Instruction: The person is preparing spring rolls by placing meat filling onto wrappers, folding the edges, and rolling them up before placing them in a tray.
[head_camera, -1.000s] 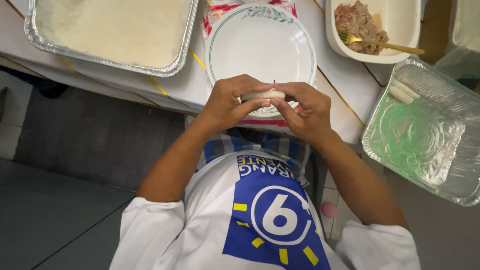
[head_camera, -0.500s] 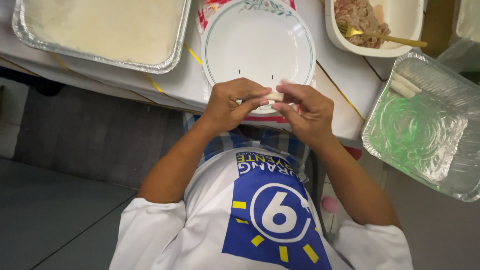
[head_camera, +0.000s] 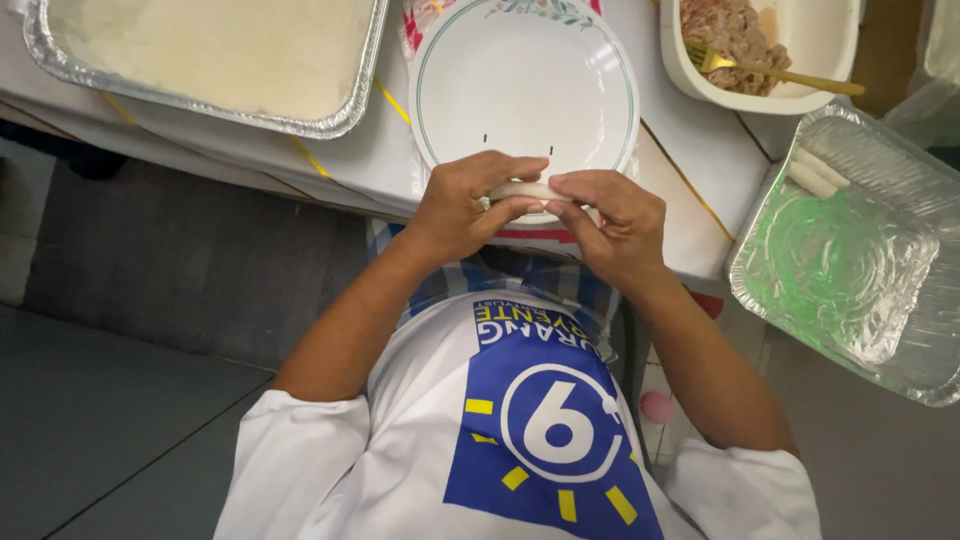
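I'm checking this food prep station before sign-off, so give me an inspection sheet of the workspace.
Surface: white table, yellow tape strips.
Job's things: pale roll pinched over the white plate.
Clutter: foil tray of pale sheets; white bowl of minced filling with gold fork; foil pan holding finished rolls.
Grips: left hand and right hand both closed on the roll.
Cables: nothing seen.
Surroundings: dark grey floor.
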